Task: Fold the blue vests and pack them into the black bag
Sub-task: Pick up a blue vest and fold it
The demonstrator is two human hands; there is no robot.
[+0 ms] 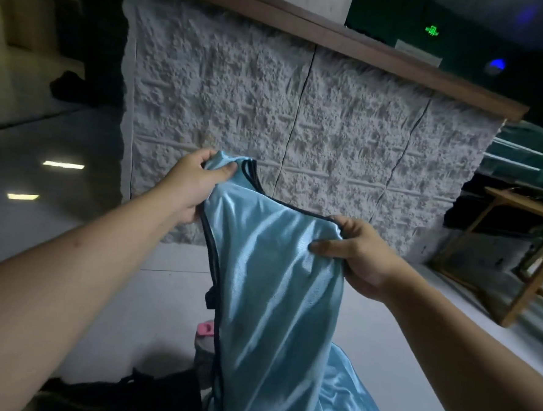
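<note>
Head camera view: a shiny light-blue vest [278, 285] with dark trim hung in the air in front of a rough white textured wall [301, 112]. The left hand [192, 184] pinched one bunched shoulder strap at the vest's upper left corner, fingers curled round the cloth. The right hand [359, 255] gripped the other shoulder, lower and to the right of it, thumb pressed on the front of the cloth. The vest's lower end draped down to the pale floor [149, 309]. A black bag [131, 393] lay just left of the vest's lower end. A wooden table [522, 239] stood well to the right of the vest.
</note>
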